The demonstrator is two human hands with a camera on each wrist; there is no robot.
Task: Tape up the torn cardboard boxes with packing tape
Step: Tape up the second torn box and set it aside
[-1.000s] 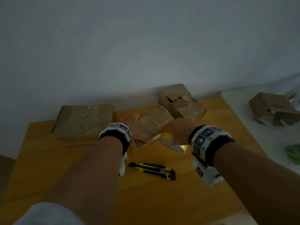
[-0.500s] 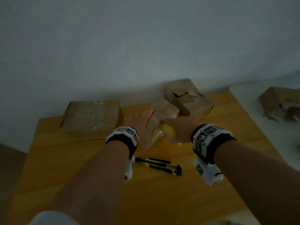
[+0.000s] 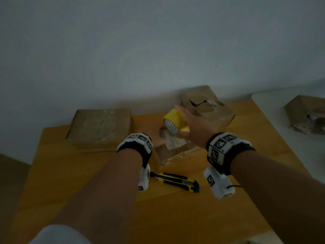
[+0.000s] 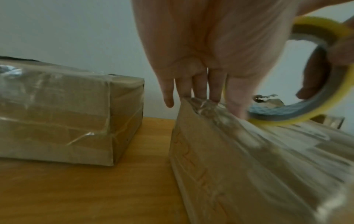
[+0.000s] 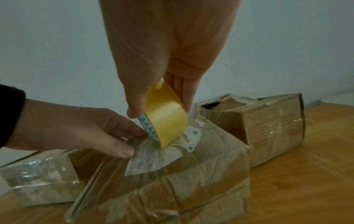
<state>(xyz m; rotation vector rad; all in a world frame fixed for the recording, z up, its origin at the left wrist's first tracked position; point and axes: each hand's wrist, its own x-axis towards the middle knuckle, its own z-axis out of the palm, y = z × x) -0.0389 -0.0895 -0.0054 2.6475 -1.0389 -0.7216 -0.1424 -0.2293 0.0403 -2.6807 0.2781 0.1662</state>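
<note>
A crumpled brown cardboard box [image 3: 175,155] stands mid-table, with clear tape over its front and a torn white label on top. My right hand [image 3: 182,122] grips a yellow packing tape roll [image 3: 173,120] between thumb and fingers, tilted just above the box top [image 5: 201,174]. The roll [image 5: 166,119] has its lower edge near the label. My left hand [image 5: 126,141] rests with its fingers on the box's top left edge, beside the roll. In the left wrist view those fingers [image 4: 199,91] point down onto the box rim.
A flat taped box [image 3: 100,127] lies at the left by the wall. A torn open box [image 3: 207,110] sits behind on the right. A yellow and black utility knife [image 3: 175,181] lies on the wooden table [image 3: 88,173] in front. Another torn box [image 3: 306,115] rests on a white surface far right.
My right hand has lifted the tape roll from low at the box's front up over its top. The left hand has stayed on the box.
</note>
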